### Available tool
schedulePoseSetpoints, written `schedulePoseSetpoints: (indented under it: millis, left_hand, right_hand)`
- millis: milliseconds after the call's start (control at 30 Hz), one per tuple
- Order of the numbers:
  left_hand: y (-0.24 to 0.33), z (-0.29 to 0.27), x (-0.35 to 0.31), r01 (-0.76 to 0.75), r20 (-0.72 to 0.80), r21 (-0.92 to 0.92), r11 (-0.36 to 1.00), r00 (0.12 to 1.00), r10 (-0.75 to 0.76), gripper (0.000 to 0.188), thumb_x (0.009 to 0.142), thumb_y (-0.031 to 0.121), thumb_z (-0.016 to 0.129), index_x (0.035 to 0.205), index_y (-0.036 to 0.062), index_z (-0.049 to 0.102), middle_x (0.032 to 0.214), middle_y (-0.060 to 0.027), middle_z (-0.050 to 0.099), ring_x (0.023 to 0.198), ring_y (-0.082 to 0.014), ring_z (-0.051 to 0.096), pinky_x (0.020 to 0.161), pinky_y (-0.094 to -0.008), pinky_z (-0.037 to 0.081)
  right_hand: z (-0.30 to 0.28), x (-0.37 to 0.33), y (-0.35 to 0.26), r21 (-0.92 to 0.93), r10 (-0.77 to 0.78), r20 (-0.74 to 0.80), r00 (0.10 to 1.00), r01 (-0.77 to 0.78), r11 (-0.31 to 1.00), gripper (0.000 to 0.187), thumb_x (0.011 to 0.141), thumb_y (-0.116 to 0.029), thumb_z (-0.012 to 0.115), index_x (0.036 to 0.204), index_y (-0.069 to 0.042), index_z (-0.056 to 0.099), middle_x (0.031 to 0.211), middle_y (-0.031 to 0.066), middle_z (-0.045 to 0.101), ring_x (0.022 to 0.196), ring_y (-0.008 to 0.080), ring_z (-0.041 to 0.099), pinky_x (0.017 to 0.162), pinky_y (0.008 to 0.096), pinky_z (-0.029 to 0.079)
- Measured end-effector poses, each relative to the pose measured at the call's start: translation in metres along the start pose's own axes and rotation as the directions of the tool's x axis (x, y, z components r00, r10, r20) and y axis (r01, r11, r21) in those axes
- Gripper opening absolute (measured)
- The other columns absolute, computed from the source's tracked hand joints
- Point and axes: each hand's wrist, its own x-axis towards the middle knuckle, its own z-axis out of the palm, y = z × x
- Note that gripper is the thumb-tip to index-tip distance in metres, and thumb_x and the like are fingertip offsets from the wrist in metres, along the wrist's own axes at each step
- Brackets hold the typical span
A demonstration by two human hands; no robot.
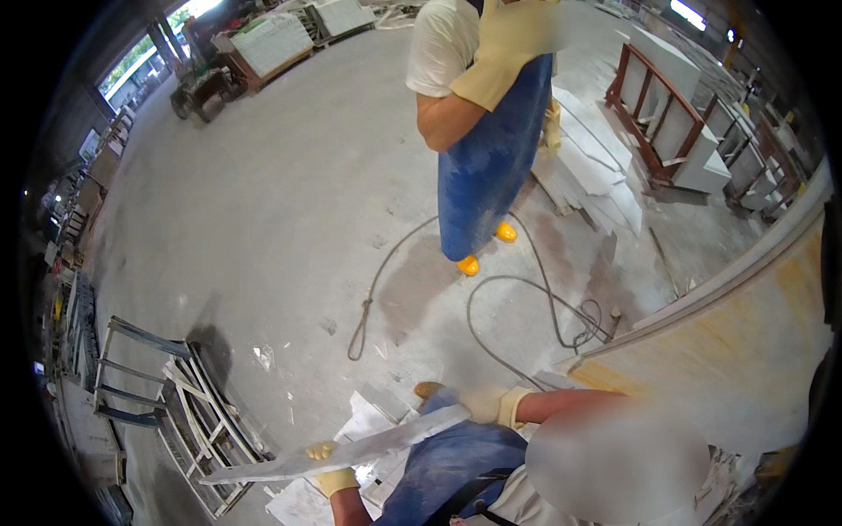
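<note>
A long, narrow pale-grey stone strip [377, 449] slants across my blue apron [452, 465], its left end reaching out over the floor. My left hand [335, 473], in a cream glove, grips it from below with the fingers over its upper edge. At the strip's right end is my right hand [493, 407], gloved alike and closed on it; its fingers are partly blurred. Broken white slab pieces [373, 412] lie on the floor beneath the strip. A large blur covers the area beside my right arm.
Ahead stands a co-worker in a blue apron [491, 175], one gloved hand raised. A grey rope [373, 294] loops over the floor. Metal frames [189, 394] stand at left. A yellow-veined slab [745, 342] is close at right; white slabs rest on a brown rack [653, 131].
</note>
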Motion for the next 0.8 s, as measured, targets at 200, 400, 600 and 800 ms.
schedulePoseSetpoints:
  millis: [200, 400, 600, 800]
  left_hand:
    - [-0.005, -0.002, 0.001, -0.087, -0.105, 0.381, 0.921, 0.985, 0.136, 0.019, 0.094, 0.022, 0.046, 0.078, 0.0158, 0.036, 0.074, 0.0004, 0.036, 0.066, -0.0160, 0.039, 0.070, -0.0318, 0.042]
    - [-0.029, 0.013, -0.010, -0.173, -0.016, 0.785, 0.594, 0.954, 0.299, 0.017, 0.093, 0.021, 0.047, 0.080, 0.0154, 0.037, 0.076, -0.0004, 0.037, 0.068, -0.0171, 0.039, 0.072, -0.0326, 0.042]
    - [-0.024, 0.032, -0.030, -0.265, 0.085, 0.876, 0.402, 0.907, 0.412, 0.015, 0.092, 0.021, 0.047, 0.081, 0.0149, 0.038, 0.077, -0.0012, 0.038, 0.071, -0.0181, 0.040, 0.073, -0.0335, 0.042]
    - [-0.010, 0.039, -0.042, -0.311, 0.152, 0.912, 0.267, 0.862, 0.484, 0.013, 0.091, 0.020, 0.048, 0.083, 0.0145, 0.039, 0.079, -0.0020, 0.039, 0.073, -0.0191, 0.041, 0.075, -0.0343, 0.042]
  right_hand:
    - [-0.034, -0.006, -0.019, -0.075, 0.026, 0.071, 0.997, -0.021, 0.997, 0.029, 0.081, -0.024, 0.062, 0.102, -0.005, 0.070, 0.101, 0.0221, 0.071, 0.095, 0.0403, 0.068, 0.085, 0.0498, 0.053]
    - [-0.071, 0.008, -0.037, -0.161, -0.036, 0.123, 0.992, 0.055, 0.985, 0.032, 0.082, -0.025, 0.061, 0.105, -0.004, 0.070, 0.099, 0.0237, 0.071, 0.095, 0.0415, 0.068, 0.084, 0.0500, 0.053]
    - [-0.087, 0.031, -0.066, -0.245, -0.088, 0.085, 0.992, 0.107, 0.964, 0.039, 0.084, -0.034, 0.064, 0.107, -0.003, 0.070, 0.102, 0.0257, 0.070, 0.096, 0.0429, 0.068, 0.086, 0.0502, 0.053]
    - [-0.069, 0.038, -0.083, -0.242, -0.179, 0.021, 0.984, 0.178, 0.954, 0.030, 0.078, -0.022, 0.064, 0.102, -0.005, 0.070, 0.098, 0.0229, 0.070, 0.093, 0.0419, 0.068, 0.082, 0.0519, 0.053]
